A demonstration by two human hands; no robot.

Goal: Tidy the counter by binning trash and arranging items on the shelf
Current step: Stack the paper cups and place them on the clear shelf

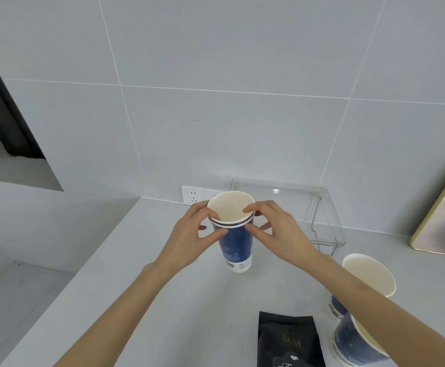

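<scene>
Head view: Both hands grip nested blue paper cups point(234, 234) above the grey worktop point(136, 300), left hand point(192, 234) and right hand point(277, 231) with fingers pinched at the rims. By appearances stacking is under way; two more cups point(367, 276) and a black pouch point(290, 340) reading "B&M" wait near right. Cup label print is too small to read.

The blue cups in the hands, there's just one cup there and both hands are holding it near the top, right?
Not quite. The head view shows two rims, one just above the other, so the stacked blue cups are two nested cups, not one. The left hand and the right hand do hold them near the top.
</scene>
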